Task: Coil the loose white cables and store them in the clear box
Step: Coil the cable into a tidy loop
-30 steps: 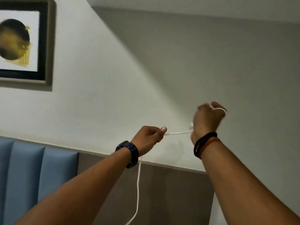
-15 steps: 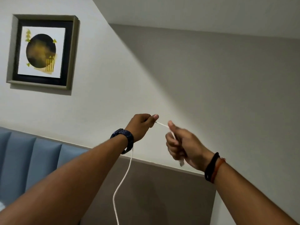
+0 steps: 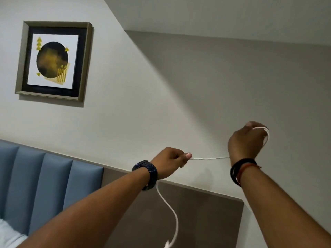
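Both my arms are raised in front of a wall. A thin white cable (image 3: 209, 158) runs taut between my hands. My left hand (image 3: 170, 161) pinches it between thumb and fingers, and the rest of the cable hangs down from under that wrist to the bottom edge. My right hand (image 3: 246, 140) is higher and to the right, closed on the cable, with a white loop showing around its fingers at the top right. The clear box is not in view.
A framed picture (image 3: 53, 61) hangs on the white wall at upper left. A blue padded headboard (image 3: 35, 185) runs along the lower left beside a grey-brown panel (image 3: 206, 217). A bit of white bedding (image 3: 9, 233) shows at the bottom left corner.
My right hand has swung up and to the right from beside my left hand, drawing the cable out taut and laying a loop around its fingers. The view has shifted left.
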{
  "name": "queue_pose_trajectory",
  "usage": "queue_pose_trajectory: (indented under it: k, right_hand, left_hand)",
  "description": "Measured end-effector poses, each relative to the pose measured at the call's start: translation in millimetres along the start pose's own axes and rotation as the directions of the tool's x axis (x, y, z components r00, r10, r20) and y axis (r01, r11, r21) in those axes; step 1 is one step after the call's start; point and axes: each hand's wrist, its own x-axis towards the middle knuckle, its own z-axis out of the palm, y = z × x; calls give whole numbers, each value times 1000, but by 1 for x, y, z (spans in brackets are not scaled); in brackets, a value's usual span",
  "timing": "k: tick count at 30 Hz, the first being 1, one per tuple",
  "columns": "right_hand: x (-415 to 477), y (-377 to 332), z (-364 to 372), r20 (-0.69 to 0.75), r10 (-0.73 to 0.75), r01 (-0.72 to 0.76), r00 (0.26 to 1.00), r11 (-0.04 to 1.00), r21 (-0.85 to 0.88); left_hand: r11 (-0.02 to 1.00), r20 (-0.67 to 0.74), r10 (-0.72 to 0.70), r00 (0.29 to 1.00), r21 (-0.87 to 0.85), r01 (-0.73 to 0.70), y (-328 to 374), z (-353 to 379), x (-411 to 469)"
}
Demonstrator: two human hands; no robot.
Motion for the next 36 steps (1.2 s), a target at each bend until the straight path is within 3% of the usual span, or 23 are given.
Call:
queue_pose_trajectory:
  k: [2,3,4,5,6,8,9,10,13,15,18,20,22,23,25,27,29,30,32,33,34,36]
  right_hand:
    - [-3,20,-10,266,-242,327,933,881,-343]
    - [-9,28,-13,443,-235,443,865,770,-458]
    - [-15,35,-15,595,-133,516,793,667,-538]
    - [-20,41,-17,706,30,536,708,627,-564]
    - [-25,43,-19,774,225,483,592,670,-564]
    - [-34,42,-20,836,481,194,263,823,-534]
    - [-35,40,-21,857,500,-11,124,864,-503]
    - [-35,37,-21,885,464,-216,37,868,-447]
    - [-37,16,-11,958,248,-616,-142,736,-282]
    - [-47,-3,-1,972,96,-710,-214,668,-222]
    - [-66,-24,11,965,-81,-788,-248,596,-152]
    - [-75,-32,14,954,-149,-816,-260,563,-134]
    - [-78,-39,13,962,-183,-841,-203,536,-76]
    - [-76,-43,12,976,-183,-859,-116,512,-6]
    - [-68,-48,13,975,-131,-853,179,474,220]
    - [-55,-48,17,868,2,-780,496,440,444]
    - [-40,-42,24,642,216,-658,736,451,603]
    - [-30,-37,27,487,320,-581,813,505,639]
    - [-12,-20,24,157,419,-429,894,706,563]
    - [-5,-10,21,41,397,-373,917,817,439]
    - [-1,-1,17,-10,321,-308,947,918,249]
    - [-5,19,11,112,73,-56,991,987,-149]
  left_hand:
    - [1000,-45,1,999,13,0,-6,-9,-3]
    - [1000,-81,2,997,17,0,-8,-15,-2]
    - [1000,-119,5,993,27,-2,-10,-21,-1]
    - [999,-157,10,988,47,-2,-11,-26,1]
    - [997,-194,16,981,72,-2,-12,-31,3]
    - [994,-272,17,962,106,12,-17,-37,6]
    - [994,-307,7,952,109,27,-20,-39,7]
    - [994,-335,-8,942,100,44,-23,-39,8]
    - [997,-378,-55,924,31,72,-30,-33,12]
    - [999,-387,-46,921,-32,36,-26,-23,14]
    - [978,-331,-23,943,-202,-47,-8,-10,20]
    - [923,-263,-86,961,-385,-23,5,-10,25]
    - [910,-288,-103,952,-413,-26,8,-12,30]
    - [930,-340,-76,937,-364,-57,6,-13,33]
    - [969,-385,-4,923,-231,-92,-4,-13,33]
    - [989,-292,2,956,-143,-46,-13,-9,28]
    - [996,-165,-12,986,-89,-3,-20,-5,22]
    - [998,-126,-9,992,-69,0,-22,-3,20]
    - [999,-99,2,995,-41,-6,-24,-2,16]
    - [1000,-101,6,995,-26,-8,-24,-4,15]
    - [1000,-110,10,994,-11,-11,-24,-6,15]
    - [1000,-140,29,990,12,-28,-22,-13,16]
